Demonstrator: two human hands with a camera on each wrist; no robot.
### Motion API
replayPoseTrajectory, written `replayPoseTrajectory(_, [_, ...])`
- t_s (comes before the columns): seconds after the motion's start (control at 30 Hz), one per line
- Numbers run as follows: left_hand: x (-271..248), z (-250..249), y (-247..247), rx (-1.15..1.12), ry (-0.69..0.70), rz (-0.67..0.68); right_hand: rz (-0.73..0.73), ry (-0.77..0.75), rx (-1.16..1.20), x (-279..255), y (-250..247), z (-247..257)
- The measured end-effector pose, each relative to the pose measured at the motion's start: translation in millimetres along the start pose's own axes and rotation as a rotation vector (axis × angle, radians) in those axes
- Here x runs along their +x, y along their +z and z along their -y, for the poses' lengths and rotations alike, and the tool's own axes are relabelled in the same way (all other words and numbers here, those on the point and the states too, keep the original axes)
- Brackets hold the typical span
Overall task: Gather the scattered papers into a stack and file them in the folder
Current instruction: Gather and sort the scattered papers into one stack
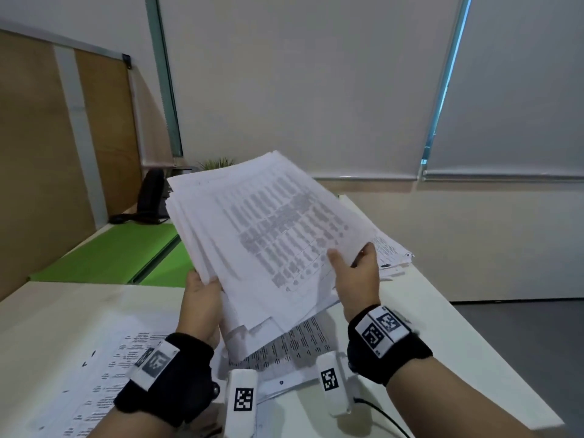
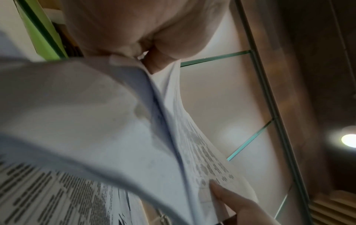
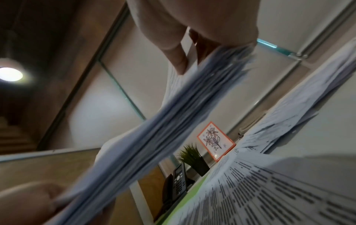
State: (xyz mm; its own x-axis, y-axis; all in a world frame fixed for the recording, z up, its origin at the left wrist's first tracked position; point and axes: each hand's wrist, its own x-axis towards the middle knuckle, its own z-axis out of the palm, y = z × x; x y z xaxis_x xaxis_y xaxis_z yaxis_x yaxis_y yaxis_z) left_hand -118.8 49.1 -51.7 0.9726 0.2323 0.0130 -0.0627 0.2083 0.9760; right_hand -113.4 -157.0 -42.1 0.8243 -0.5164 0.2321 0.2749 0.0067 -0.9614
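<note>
A thick, uneven stack of printed papers [image 1: 265, 235] is lifted off the white table [image 1: 63, 311] and tilted up away from me. My left hand [image 1: 202, 295] grips its lower left edge, thumb on top. My right hand [image 1: 357, 273] pinches its right edge, thumb on the top sheet. The left wrist view shows the stack [image 2: 96, 121] from below; the right wrist view shows its fanned edge [image 3: 154, 129] between thumb and fingers. More printed sheets lie on the table: some [image 1: 94, 374] at the left, some [image 1: 294, 346] under the stack, a few [image 1: 392, 251] at the right. I see no folder.
A green surface [image 1: 110, 254] lies beyond the table with a black desk phone [image 1: 151, 197] and a small plant [image 1: 218, 162] at its back. A wooden partition [image 1: 38, 153] stands at the left. The table's right edge drops to a grey floor [image 1: 521, 358].
</note>
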Motion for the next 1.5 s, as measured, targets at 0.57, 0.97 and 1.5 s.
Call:
replayPoseTrajectory(0.57, [2,-5,-9,0.169,0.285,0.072,0.247,0.066,-0.247,-4,-4,3])
replayPoseTrajectory(0.97, [10,-36,-22,0.066,0.384,0.284,0.411,0.089,-0.168,24,-9,36])
replayPoseTrajectory(1.5, [-5,-43,16,0.253,0.587,0.023,0.147,-0.348,-0.136,-15,13,62])
